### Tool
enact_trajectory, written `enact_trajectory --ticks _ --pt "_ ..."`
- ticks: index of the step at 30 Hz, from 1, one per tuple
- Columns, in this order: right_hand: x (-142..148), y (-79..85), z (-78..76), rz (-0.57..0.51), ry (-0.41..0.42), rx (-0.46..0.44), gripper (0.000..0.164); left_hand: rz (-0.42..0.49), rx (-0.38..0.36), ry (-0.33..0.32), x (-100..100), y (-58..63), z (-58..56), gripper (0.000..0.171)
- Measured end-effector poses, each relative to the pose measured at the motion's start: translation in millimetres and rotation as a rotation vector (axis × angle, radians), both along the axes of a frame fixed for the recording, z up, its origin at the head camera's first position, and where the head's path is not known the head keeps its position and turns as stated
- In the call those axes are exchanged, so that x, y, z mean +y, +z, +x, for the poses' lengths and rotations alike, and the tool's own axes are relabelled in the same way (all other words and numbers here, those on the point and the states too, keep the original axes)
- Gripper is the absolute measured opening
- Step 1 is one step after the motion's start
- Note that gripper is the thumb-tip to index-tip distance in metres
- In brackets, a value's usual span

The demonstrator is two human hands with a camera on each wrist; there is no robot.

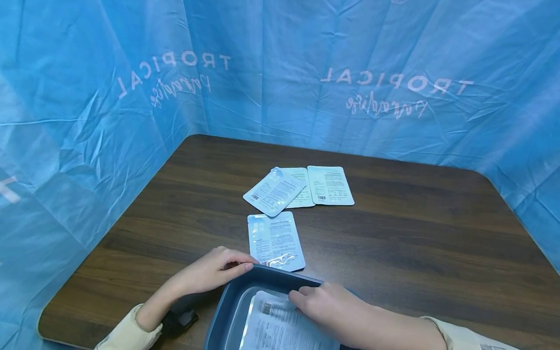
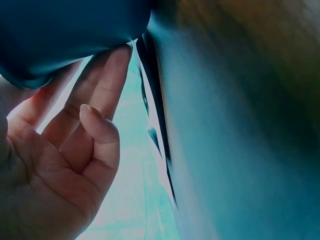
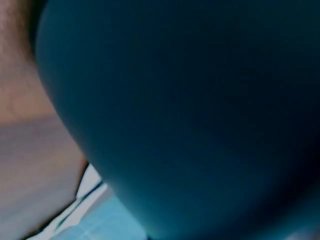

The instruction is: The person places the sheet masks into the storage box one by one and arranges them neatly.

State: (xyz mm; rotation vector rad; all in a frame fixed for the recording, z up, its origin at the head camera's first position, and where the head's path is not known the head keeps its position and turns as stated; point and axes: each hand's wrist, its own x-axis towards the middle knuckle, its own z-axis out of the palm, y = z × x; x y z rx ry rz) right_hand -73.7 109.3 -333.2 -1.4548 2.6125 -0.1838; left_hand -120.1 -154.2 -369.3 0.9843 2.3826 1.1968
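Note:
At the front of the table, a dark blue tray (image 1: 216, 321) holds printed white sachets (image 1: 273, 323). My left hand (image 1: 214, 270) grips its far left corner, with the thumb along the rim. In the left wrist view the fingers of this hand (image 2: 75, 130) reach along the tray's outer side (image 2: 75, 30). Over the far right rim, my right hand (image 1: 328, 306) grips the tray with curled fingers; the fingertips are close above the sachets. The tray's dark surface (image 3: 175, 110) fills most of the right wrist view and hides that hand's contact.
Just beyond the tray lies one flat sachet (image 1: 275, 240). Farther back, a tilted sachet (image 1: 274, 192) overlaps another (image 1: 302, 197), beside a third (image 1: 331, 185). The brown wooden table (image 1: 415, 233) has blue printed cloth (image 1: 280, 73) hanging around it.

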Motion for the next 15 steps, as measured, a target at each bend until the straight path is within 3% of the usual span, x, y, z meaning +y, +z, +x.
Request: enact_trajectory --ticks 5,15 --pt "-1.6 -10.2 -1.3 0.084 0.059 0.000 0.017 0.001 0.001 -0.002 -0.2 -0.1 0.2 0.028" --pt "-0.3 -30.8 -4.9 0.067 0.195 0.399 0.016 -0.014 -0.017 0.013 -0.7 0.3 -0.1 0.029"
